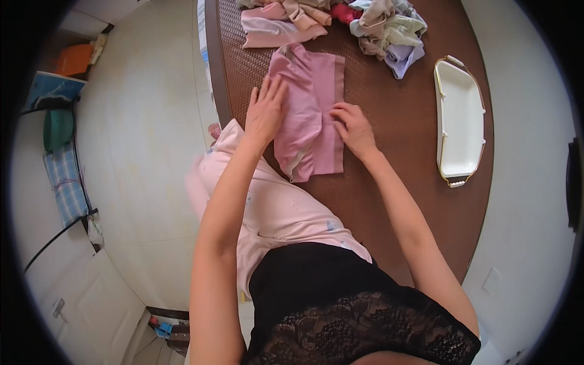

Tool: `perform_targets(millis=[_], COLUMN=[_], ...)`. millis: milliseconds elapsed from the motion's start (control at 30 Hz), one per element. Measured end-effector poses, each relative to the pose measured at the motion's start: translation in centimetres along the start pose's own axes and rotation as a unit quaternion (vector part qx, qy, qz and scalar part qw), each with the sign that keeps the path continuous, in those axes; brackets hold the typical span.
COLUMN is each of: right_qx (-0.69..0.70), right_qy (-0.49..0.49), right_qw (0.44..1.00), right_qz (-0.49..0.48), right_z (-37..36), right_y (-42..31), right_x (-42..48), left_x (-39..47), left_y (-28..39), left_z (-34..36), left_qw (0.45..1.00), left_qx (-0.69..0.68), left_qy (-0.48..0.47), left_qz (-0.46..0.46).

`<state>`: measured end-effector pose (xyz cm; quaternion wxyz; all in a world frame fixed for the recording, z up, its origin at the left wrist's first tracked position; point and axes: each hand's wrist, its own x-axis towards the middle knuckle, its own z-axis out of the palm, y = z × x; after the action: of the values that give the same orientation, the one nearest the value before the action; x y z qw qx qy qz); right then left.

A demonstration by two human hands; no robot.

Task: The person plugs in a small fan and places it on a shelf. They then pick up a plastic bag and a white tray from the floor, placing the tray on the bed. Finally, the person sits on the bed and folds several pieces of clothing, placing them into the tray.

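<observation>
A pink fabric garment [299, 114], partly folded, lies flat on the brown woven-textured table [392, 123]. My left hand [267, 107] rests on its left side with the fingers spread over the cloth. At the garment's right edge is my right hand [353, 127], its fingers bent and the fingertips at the band along that edge; whether they pinch the fabric cannot be told.
Beyond the garment lie a folded pale pink cloth [278, 34] and a heap of crumpled clothes [388, 32]. A white rectangular tray [461, 123] with metal handles stands near the table's right edge. A wall runs along the right.
</observation>
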<state>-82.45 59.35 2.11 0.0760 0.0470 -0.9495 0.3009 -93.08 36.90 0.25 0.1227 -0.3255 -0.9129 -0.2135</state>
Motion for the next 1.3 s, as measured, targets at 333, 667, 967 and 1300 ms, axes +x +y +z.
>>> perform_targets(millis=[333, 667, 967, 1300], right_qx=[0.028, -0.04, 0.071, 0.231], right_qy=[-0.136, -0.126, -0.111, -0.065], right_qw=[0.989, 0.984, 0.99, 0.953], right_qz=[-0.052, -0.119, -0.042, 0.184], right_z=[0.7, -2.9, -2.9, -2.5], right_y=[-4.4, -2.0, -0.6, -0.5], right_x=[-8.5, -10.0, -8.7, -8.1], left_x=[-9.7, -10.0, -11.5, -10.1], left_y=[7.8, 8.4, 9.3, 6.8], left_z=[-4.5, -4.4, -2.4, -4.7], left_qw=[0.953, 0.954, 0.962, 0.843], left_qx=[-0.145, -0.111, -0.05, -0.395], left_qy=[-0.214, -0.278, -0.267, -0.282], left_qz=[-0.158, -0.013, 0.02, -0.234])
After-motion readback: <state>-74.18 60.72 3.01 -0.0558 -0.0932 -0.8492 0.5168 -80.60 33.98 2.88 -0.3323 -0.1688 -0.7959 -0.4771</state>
